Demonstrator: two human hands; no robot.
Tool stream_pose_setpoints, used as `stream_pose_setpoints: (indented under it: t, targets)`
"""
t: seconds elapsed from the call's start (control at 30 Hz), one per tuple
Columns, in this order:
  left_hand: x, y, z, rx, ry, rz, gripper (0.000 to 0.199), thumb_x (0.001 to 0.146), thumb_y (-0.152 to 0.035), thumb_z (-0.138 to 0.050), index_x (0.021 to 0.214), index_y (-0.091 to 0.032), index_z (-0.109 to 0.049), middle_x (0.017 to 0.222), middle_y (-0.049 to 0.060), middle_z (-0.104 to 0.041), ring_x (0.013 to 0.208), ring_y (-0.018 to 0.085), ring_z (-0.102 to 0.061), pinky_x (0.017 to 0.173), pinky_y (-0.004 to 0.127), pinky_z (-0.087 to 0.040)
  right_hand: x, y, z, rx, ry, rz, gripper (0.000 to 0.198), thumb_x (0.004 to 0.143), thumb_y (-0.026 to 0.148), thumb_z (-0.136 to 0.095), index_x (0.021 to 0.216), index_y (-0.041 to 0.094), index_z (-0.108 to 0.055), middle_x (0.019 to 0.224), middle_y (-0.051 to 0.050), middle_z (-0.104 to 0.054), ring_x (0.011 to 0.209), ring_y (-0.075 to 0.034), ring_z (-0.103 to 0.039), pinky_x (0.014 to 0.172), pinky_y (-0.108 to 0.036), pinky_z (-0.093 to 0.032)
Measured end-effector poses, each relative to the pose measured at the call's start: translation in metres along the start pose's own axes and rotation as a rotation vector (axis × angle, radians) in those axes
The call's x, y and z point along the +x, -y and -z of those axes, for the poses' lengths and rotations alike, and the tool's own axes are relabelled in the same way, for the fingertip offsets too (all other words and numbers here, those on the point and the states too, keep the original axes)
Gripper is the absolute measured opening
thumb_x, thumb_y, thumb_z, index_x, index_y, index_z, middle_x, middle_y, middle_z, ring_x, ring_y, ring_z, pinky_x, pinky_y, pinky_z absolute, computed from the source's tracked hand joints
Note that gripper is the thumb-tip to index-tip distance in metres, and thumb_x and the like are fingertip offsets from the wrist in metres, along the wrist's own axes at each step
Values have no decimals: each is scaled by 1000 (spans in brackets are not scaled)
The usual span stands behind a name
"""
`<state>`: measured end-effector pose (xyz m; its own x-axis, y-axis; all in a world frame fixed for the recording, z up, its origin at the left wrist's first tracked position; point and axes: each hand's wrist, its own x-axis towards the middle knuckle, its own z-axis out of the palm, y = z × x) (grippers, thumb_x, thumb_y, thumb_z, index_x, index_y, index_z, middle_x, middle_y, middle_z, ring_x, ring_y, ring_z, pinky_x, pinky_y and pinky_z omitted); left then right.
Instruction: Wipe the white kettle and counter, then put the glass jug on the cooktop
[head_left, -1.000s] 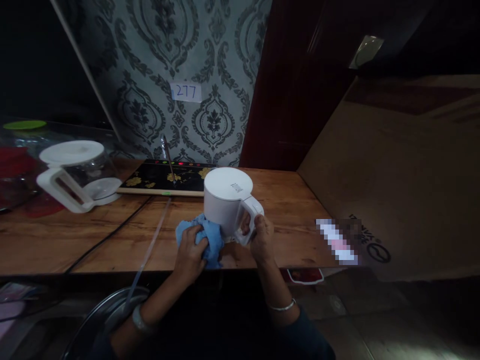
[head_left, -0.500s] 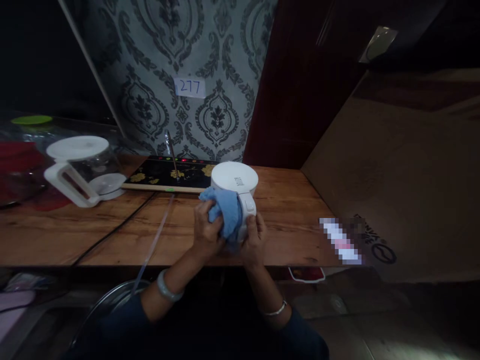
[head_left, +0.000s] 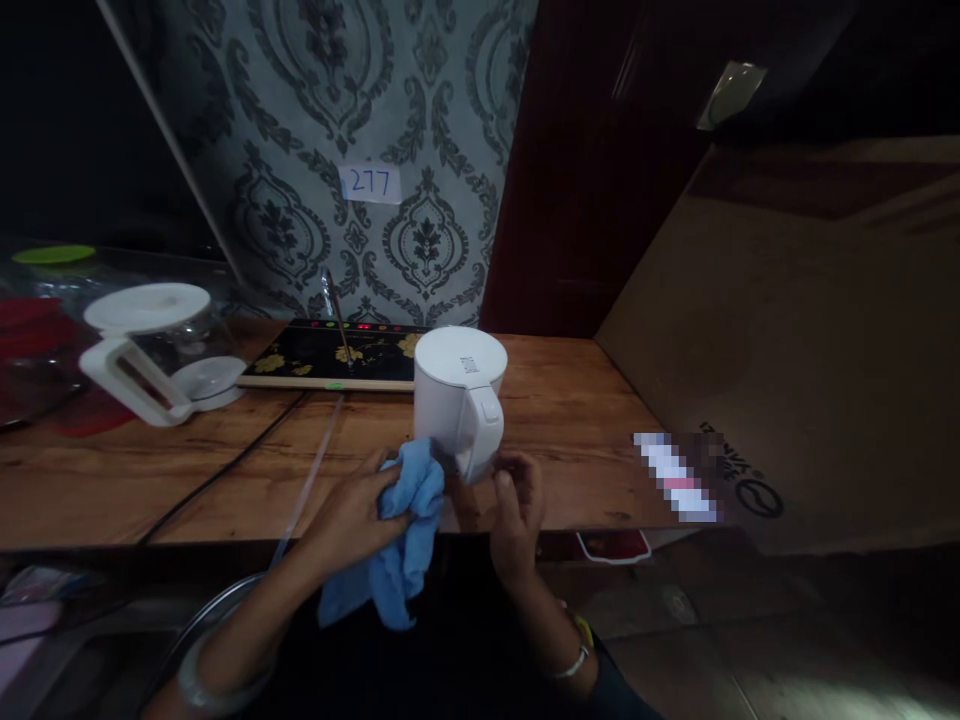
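A white electric kettle [head_left: 439, 405] with a round lid and a handle [head_left: 484, 430] facing me stands upright on the wooden counter. My left hand [head_left: 360, 515] is closed around a crumpled blue cloth [head_left: 412, 505], whose upper end is against or just before the kettle's lower left side. The loose end of the cloth hangs below the counter's front edge. Just below and right of the handle, my right hand [head_left: 517, 520] has loosely curled fingers, with the thumb apart from them. It seems to hold nothing; whether a fingertip touches the kettle cannot be made out.
Behind the kettle lies a black panel [head_left: 300, 365] with yellow flowers and a thin metal spout [head_left: 334, 310]. A clear jug with a white lid [head_left: 146, 305] and red-lidded container [head_left: 30, 330] are left. A large cardboard box [head_left: 810, 350] borders the right. A black cable [head_left: 225, 465] crosses the counter.
My left hand has drawn the cloth down and left from the kettle's side beside the handle. My right hand has come off the handle and moved slightly down.
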<state>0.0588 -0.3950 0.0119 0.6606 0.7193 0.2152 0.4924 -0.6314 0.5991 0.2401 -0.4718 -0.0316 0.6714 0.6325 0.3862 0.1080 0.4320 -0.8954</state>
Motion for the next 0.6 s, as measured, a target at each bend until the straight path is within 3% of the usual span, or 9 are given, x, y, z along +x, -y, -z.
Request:
stream_pose_setpoints:
  t: [0.1,0.2,0.27,0.33,0.4,0.43,0.5,0.57,0.6]
  targets:
    - [-8,-28,12,-162,22,-105,23,74,-26,-66,96,-26,-73,112,7,-62,110,29,-59,93,39,-53,-18,9,15,-35,219,198,36,87,53,-57,108,25,-62,100,-7,-63,95,-24,-61,84,-40,-49]
    - [-9,-57,7,-228,10,-204,30,83,-32,-63,112,-26,-70,127,9,-59,120,30,-55,99,40,-51,-27,19,24,-62,362,284,83,69,65,-72,138,26,-45,130,-13,-55,118,-34,-55,95,-49,-47]
    - [-3,-71,3,-243,70,-276,36,89,-35,-58,123,-26,-65,136,10,-55,126,30,-52,104,43,-48,-26,24,32,-129,282,248,93,66,54,-79,144,27,-36,138,-13,-51,124,-34,-53,99,-49,-46]
    - [4,-81,4,-262,208,-382,45,88,-41,-60,130,-26,-61,138,11,-55,130,31,-50,107,46,-46,-20,25,43,-200,142,181,80,69,42,-78,139,25,-44,132,-12,-56,121,-32,-56,98,-48,-47]
    - [11,-86,11,-297,263,-432,46,87,-43,-62,130,-25,-61,132,11,-61,124,31,-56,101,45,-50,-12,25,57,-251,-14,83,60,71,37,-74,125,22,-55,118,-9,-65,110,-30,-62,93,-46,-50]
    - [16,-86,16,-315,214,-417,41,89,-41,-60,126,-26,-64,125,10,-66,117,28,-61,96,42,-54,-7,25,64,-262,-95,28,51,72,37,-73,118,20,-59,109,-7,-68,102,-28,-64,89,-45,-51]
    - [28,-84,27,-318,-66,-342,27,93,-33,-55,115,-27,-69,109,6,-73,99,22,-69,85,36,-58,3,24,73,-260,-236,-71,43,74,38,-73,109,18,-61,100,-6,-69,93,-26,-67,85,-44,-53]
    - [46,-77,36,-242,-435,-301,23,93,-31,-55,110,-28,-69,106,3,-73,97,20,-68,88,36,-56,17,24,73,-230,-262,-105,42,77,39,-71,111,17,-60,103,-8,-69,97,-27,-66,87,-46,-52]
    - [58,-72,38,-178,-566,-320,25,91,-34,-57,113,-28,-68,114,4,-71,106,22,-65,95,40,-53,25,23,68,-218,-210,-85,44,80,40,-68,117,18,-58,108,-9,-68,104,-28,-64,90,-49,-51]
